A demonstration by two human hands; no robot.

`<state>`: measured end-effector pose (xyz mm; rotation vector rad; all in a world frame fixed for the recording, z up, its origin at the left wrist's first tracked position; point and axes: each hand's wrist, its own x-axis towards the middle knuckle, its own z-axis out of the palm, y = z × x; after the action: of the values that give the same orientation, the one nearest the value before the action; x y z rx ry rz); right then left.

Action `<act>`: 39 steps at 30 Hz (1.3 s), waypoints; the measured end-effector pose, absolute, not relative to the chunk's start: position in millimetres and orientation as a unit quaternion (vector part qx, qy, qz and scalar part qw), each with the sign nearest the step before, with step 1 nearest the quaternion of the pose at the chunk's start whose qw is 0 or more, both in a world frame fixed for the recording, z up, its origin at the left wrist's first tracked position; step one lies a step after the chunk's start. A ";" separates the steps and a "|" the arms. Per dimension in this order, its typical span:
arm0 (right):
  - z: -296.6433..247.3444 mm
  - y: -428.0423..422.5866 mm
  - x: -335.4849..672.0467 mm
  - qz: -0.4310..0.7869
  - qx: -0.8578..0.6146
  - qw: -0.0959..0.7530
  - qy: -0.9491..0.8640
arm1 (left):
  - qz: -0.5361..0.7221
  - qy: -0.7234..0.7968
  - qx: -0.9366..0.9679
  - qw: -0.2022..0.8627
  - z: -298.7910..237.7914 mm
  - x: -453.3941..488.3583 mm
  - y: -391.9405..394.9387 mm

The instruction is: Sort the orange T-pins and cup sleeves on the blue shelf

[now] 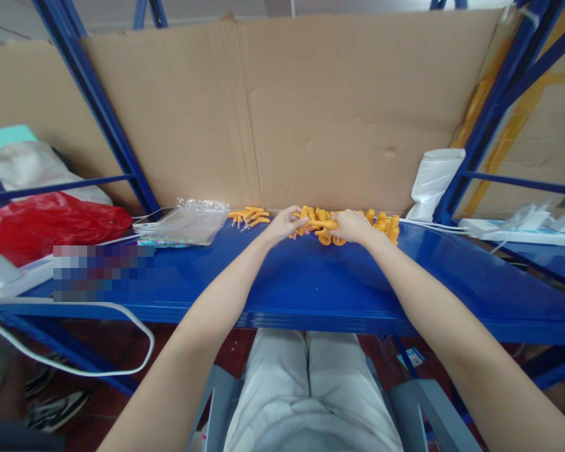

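Two bare hands are working near the back edge of the blue table [311, 289], close but apart. The left hand [285, 225] is holding an orange piece [324, 224]. The right hand [353, 225] is curling over the orange pile [381, 224]; its fingertips are hiding, so I cannot tell if it is gripping. The pile is lying along the table's back edge. Small orange bits with chains [250, 216] are lying farther left on the table. Clear plastic bags [188, 225] are resting nearer the table's left end. A cardboard wall [358, 113] is standing behind the table.
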<state>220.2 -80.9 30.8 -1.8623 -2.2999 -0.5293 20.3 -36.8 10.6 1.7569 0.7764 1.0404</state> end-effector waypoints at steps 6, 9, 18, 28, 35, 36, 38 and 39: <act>28.7 -78.2 219.8 -0.203 -0.625 0.057 -0.752 | 0.403 0.330 0.719 0.460 19.9 18.1 -46.7; 28.6 -77.9 220.6 -0.218 -0.619 0.056 -0.753 | 0.406 0.346 0.694 0.484 24.2 20.3 -52.5; 31.1 -81.9 218.3 -0.243 -0.607 0.053 -0.755 | 0.394 0.395 0.602 0.571 26.7 29.0 -53.3; 27.9 -76.0 229.1 -0.199 -0.549 0.148 -0.798 | 0.467 0.412 0.602 0.499 18.4 29.5 -46.7; 15.7 -59.2 235.8 -0.114 -0.502 0.244 -0.822 | 0.541 0.407 0.593 0.435 11.4 24.0 -35.6; 14.8 -57.5 236.2 -0.099 -0.499 0.273 -0.816 | 0.545 0.400 0.597 0.432 10.6 23.3 -34.1; 14.9 -55.8 237.1 -0.067 -0.496 0.327 -0.802 | 0.551 0.383 0.604 0.430 9.6 22.1 -31.6; 15.7 -55.7 237.5 -0.051 -0.498 0.347 -0.793 | 0.554 0.375 0.606 0.431 9.4 21.5 -30.7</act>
<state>237.5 -55.7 15.7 -1.2904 -2.0576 -0.1316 21.5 -30.7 9.4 1.5112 0.9357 1.3815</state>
